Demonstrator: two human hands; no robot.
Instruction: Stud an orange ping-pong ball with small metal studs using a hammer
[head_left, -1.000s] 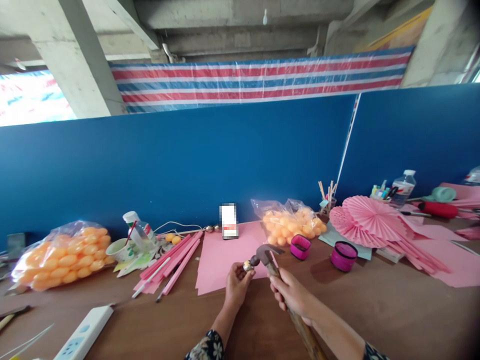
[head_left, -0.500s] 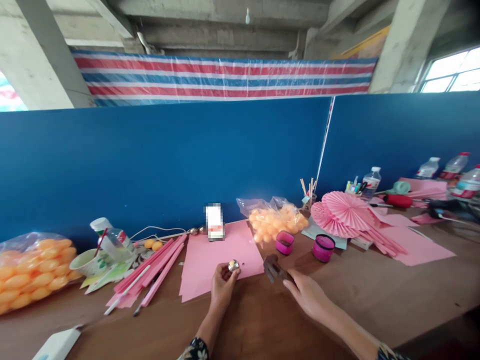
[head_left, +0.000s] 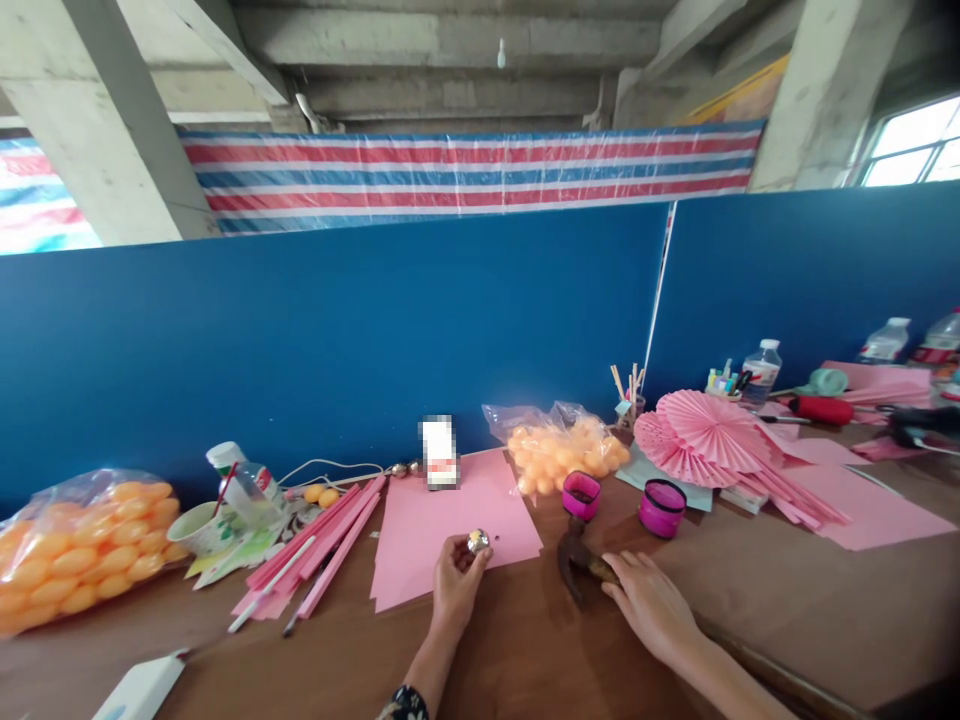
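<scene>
My left hand (head_left: 456,580) pinches a shiny silver ball (head_left: 478,541) over the front part of the pink paper sheets (head_left: 450,530). A small dark speck lies on the paper just right of the ball. My right hand (head_left: 651,600) rests over the handle of a claw hammer (head_left: 576,562), its fingers touching the handle near the head. The hammer lies on the brown table (head_left: 525,650), its handle running to the lower right under my forearm. Two magenta round containers (head_left: 581,496) stand behind the hammer head.
Bags of orange balls (head_left: 562,450) sit behind the paper and at the far left. Rolled pink strips (head_left: 322,555), a cup (head_left: 196,530) and a bottle (head_left: 247,490) are left. Pink paper fans (head_left: 697,435) lie right. A blue partition (head_left: 375,330) stands behind.
The hammer has come down onto the table, its head turned, and my right hand has loosened from a wrapped grip to lie over the handle. The view has shifted slightly left.
</scene>
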